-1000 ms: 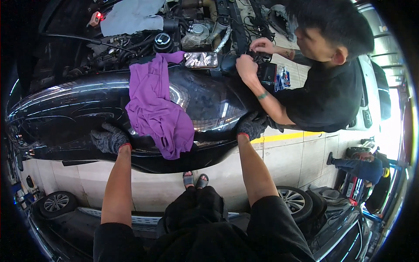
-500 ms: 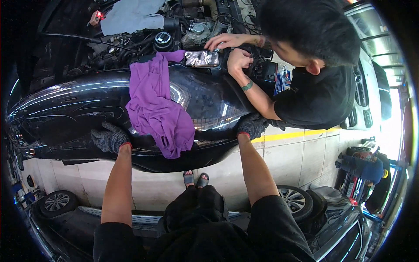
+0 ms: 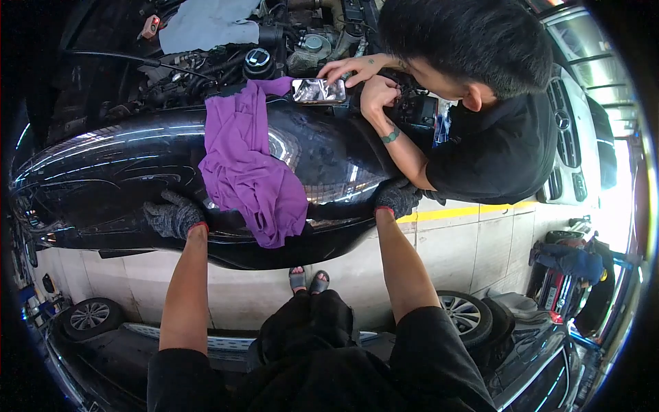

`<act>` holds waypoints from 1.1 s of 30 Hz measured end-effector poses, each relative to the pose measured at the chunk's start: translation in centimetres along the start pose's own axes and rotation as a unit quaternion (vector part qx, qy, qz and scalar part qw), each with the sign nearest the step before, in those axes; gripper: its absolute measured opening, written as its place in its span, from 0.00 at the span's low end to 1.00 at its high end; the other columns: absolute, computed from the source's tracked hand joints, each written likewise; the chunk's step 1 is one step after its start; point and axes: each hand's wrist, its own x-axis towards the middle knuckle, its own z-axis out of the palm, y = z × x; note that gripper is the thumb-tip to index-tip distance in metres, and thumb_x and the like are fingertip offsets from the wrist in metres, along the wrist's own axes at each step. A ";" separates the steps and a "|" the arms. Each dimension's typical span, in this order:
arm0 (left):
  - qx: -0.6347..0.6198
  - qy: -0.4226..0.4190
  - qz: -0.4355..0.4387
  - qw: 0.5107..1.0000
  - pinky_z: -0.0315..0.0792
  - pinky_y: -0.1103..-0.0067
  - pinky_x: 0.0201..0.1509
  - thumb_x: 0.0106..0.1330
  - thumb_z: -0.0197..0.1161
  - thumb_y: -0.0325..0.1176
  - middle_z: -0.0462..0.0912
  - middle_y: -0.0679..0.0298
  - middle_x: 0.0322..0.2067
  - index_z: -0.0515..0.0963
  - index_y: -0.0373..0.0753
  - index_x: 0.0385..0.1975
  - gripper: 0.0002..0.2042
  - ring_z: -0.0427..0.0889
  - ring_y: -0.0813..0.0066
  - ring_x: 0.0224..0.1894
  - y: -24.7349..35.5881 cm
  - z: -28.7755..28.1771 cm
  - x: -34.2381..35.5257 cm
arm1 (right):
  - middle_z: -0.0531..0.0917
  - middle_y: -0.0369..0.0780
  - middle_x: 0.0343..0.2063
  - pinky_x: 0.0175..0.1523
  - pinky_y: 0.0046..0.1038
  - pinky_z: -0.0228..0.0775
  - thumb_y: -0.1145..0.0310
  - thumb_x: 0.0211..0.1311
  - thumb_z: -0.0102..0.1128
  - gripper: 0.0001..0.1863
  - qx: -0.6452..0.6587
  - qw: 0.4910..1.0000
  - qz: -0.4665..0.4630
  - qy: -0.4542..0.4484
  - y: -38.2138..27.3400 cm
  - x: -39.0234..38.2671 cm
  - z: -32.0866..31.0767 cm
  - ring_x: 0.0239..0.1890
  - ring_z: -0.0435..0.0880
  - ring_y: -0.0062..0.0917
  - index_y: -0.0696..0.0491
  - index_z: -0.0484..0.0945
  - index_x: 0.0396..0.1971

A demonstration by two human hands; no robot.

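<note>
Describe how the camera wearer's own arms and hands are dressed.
The left hand and right hand each wear a dark grey, speckled, knit-looking fabric glove with a narrow red cuff edge. The forearms are bare up to loose, short black fabric sleeves.

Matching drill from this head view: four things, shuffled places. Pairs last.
1. crumpled purple cloth
2. rectangular dark-edged phone
3. pale blue-grey cloth
4. left hand in dark grey glove

A. spread over engine parts
B. draped over glossy black car panel
C. at the panel, left of the purple cloth
D. at a co-worker's hand

Pairs: 1-B, 2-D, 3-A, 4-C
</note>
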 end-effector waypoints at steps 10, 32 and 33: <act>-0.007 0.008 0.020 1.000 0.73 0.48 0.77 0.82 0.63 0.56 0.79 0.39 0.71 0.74 0.28 0.74 0.36 0.79 0.38 0.73 0.4 0.2 -0.4 | 0.84 0.56 0.65 0.63 0.56 0.80 0.45 0.86 0.52 0.32 -0.027 0.998 -0.042 0.027 0.1 0.7 -0.5 0.62 0.86 0.55 0.58 0.79 0.69; -0.021 -0.019 0.001 1.000 0.71 0.46 0.79 0.83 0.61 0.58 0.77 0.38 0.73 0.73 0.30 0.76 0.37 0.75 0.37 0.77 -0.1 -0.1 -0.1 | 0.86 0.56 0.59 0.58 0.56 0.81 0.45 0.84 0.53 0.30 -0.021 1.000 -0.017 0.006 0.3 0.2 0.2 0.59 0.87 0.54 0.56 0.80 0.67; -0.024 -0.022 0.001 0.999 0.71 0.46 0.79 0.83 0.61 0.58 0.77 0.38 0.73 0.73 0.30 0.76 0.37 0.75 0.37 0.77 0.3 -0.2 -0.3 | 0.85 0.56 0.60 0.58 0.56 0.81 0.44 0.84 0.52 0.31 -0.019 0.999 -0.030 0.013 0.5 0.6 0.1 0.59 0.87 0.54 0.56 0.79 0.67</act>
